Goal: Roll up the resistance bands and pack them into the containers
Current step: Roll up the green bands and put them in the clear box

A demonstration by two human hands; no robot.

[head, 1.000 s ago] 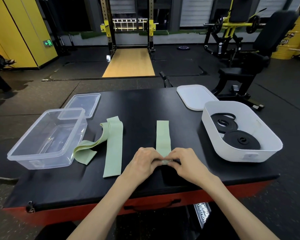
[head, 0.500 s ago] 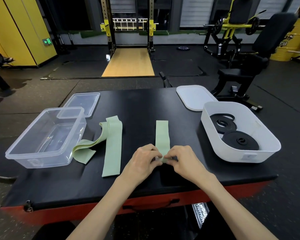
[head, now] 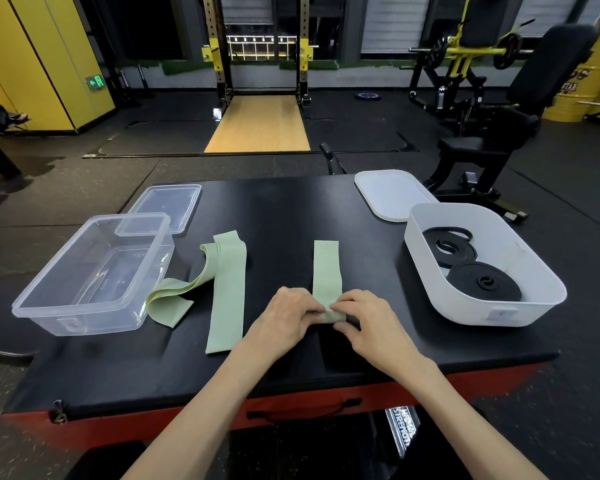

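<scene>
Head camera has the green band (head: 327, 268) front and centre: it lies flat on the black table top (head: 281, 209), running toward 12 o'clock, and its near end is wound into a small tight roll (head: 335, 317). Both hands are on that roll. The left hand (head: 284, 320) curls its fingers round the roll's left end, and the right hand (head: 368, 323) pinches from the other side, fingertips on top, thumb tucked under. The two hands nearly touch over the roll.

Out at 9 o'clock of the hands, a second green band (head: 227, 292) lies unrolled, one long strip flat, the rest looping over itself, with its folded end just beside the clear container (head: 84, 322). That container sits further out at 9 o'clock with nothing visible inside. Its clear lid (head: 167, 206) lies at 11 o'clock, one corner tucked behind the container's far rim.

Swing to 3 o'clock: the white tub (head: 482, 317) holds two black bands, one tightly coiled disc (head: 482, 282) nearer, one looser coil (head: 451, 245) behind it. The white lid (head: 392, 194) lies flat at 1 o'clock, close by the tub's far edge.

The table's side is red (head: 153, 424). Beyond, at 12 o'clock, a wooden lifting platform (head: 257, 123); at 2 o'clock, a black bench (head: 520, 109); at 10 o'clock, a yellow wall (head: 49, 57).
</scene>
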